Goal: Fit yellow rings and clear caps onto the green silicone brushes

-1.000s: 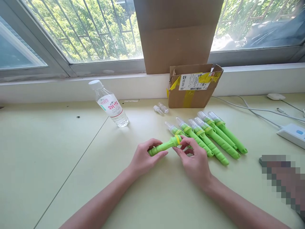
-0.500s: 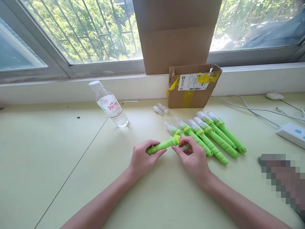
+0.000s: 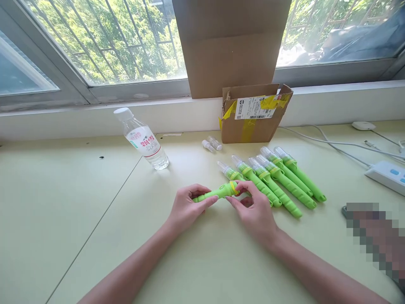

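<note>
My left hand (image 3: 189, 207) is closed round the handle end of a green stick (image 3: 221, 191), which lies nearly level above the table. At its other end, by a yellow ring (image 3: 234, 188), the fingers of my right hand (image 3: 257, 211) pinch the stick. A small loop stands up from the stick near that ring. Just beyond my right hand, several green sticks with clear ribbed caps (image 3: 286, 181) lie side by side, slanting down to the right. Two small clear caps (image 3: 214, 143) rest on the table behind the stick.
A water bottle (image 3: 145, 141) stands at the left back. An open cardboard box (image 3: 253, 118) is by the wall. White cables and a power strip (image 3: 387, 175) lie at the right, above a pixelated object (image 3: 376, 240).
The green stick has turned in my hands, so its small loop now shows on top. Both hands keep their hold, and the view has shifted slightly.
</note>
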{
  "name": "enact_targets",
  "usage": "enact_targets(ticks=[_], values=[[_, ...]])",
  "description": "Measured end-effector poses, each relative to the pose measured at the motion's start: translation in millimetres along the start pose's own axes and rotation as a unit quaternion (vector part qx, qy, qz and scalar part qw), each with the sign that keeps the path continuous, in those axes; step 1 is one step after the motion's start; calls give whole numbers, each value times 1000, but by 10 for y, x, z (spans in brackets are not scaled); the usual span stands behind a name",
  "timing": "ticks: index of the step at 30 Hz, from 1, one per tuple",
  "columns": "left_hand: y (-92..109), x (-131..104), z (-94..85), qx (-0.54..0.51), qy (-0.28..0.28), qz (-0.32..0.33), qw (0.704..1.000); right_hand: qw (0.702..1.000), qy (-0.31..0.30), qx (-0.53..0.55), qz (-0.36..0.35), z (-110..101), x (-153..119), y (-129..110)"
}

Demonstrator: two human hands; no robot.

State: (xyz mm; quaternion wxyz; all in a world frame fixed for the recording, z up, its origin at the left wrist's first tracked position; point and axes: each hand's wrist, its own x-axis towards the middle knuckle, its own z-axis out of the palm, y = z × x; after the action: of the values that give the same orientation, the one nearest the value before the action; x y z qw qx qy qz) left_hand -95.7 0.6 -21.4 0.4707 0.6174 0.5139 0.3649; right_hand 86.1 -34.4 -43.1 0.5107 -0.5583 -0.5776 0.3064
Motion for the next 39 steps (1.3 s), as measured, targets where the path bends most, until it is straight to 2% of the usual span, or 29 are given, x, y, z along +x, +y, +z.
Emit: enact_targets(ticks=[7,10,12,15,20,24,29,39], values=[[19,13,-13,-4,-12,-16,1000,1000,20,4,-4,9,-16,-5],[13,6,-5,9,-15,-2,1000,1000,28,-6,-6,5,-22,-10],[0,3,2,39,-6,40,998,999,35,-11,-4,5,-27,-12],[-33,4,9,115,28,137,983,999,44,-7,-2,7,-34,-8],[-118,-3,10,230,83,285,927,999,48,9,4,9,-39,-22],[-182,-23,22,263,121,342,894,999,44,20,9,5,-31,-36],[-199,-36,38,271,125,341,892,999,31,5,16,-4,-19,-20],[-119,-54,71,229,108,274,928,999,5,-22,29,-11,0,-10]])
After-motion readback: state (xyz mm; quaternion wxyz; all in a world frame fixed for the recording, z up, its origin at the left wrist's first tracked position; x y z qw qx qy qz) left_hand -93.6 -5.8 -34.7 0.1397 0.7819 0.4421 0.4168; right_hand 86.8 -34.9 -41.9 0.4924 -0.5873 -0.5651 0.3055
